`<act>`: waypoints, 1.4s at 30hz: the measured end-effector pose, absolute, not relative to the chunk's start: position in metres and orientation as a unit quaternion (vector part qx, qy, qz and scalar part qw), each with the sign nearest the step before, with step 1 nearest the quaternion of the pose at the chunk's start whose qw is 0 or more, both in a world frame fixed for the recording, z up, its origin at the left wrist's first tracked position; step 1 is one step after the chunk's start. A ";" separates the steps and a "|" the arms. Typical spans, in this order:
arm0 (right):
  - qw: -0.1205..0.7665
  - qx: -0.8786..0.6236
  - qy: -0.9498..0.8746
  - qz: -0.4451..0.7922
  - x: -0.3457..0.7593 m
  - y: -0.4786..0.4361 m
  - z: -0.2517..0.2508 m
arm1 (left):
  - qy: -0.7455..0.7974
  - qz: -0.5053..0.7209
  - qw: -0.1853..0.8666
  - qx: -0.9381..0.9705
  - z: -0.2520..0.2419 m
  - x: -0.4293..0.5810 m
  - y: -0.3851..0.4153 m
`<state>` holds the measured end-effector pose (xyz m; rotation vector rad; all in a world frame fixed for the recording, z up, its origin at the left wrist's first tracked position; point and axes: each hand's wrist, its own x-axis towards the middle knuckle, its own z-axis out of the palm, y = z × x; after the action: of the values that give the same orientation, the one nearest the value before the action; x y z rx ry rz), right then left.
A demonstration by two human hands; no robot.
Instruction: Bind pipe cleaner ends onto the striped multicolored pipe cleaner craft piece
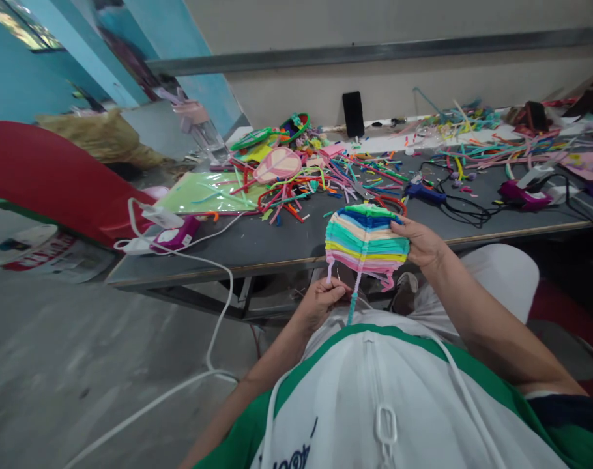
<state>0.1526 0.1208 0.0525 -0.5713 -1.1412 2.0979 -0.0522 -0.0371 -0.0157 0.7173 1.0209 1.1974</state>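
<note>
A striped pipe-cleaner piece [365,242], in bands of green, blue, peach, teal, yellow and pink, is held up over my lap just in front of the table edge. My right hand [421,242] grips its right side, thumb on the front. Below its lower left corner, my left hand [322,301] is closed with the fingertips pinching a loose pink pipe cleaner [330,269] that hangs from the piece. A stem [354,303], pink above and teal below, runs down from the middle. Another curled pink end hangs at the lower right.
The grey table [287,244] carries loose pipe cleaners [335,176], orange-handled scissors [391,202], a blue glue gun [426,193] with black cord, a purple power adapter [176,234], a phone [354,114] and a clear bottle [203,130]. A white cable [223,312] hangs off the left edge.
</note>
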 end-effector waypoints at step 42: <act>0.341 -0.222 -0.408 0.817 0.140 0.116 0.043 | 0.426 0.429 0.734 0.310 -0.029 -0.046 -0.034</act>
<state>0.1396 0.1158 0.0432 -0.5785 -1.0623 2.1262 -0.0458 -0.0336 -0.0291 0.6808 0.9362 0.9428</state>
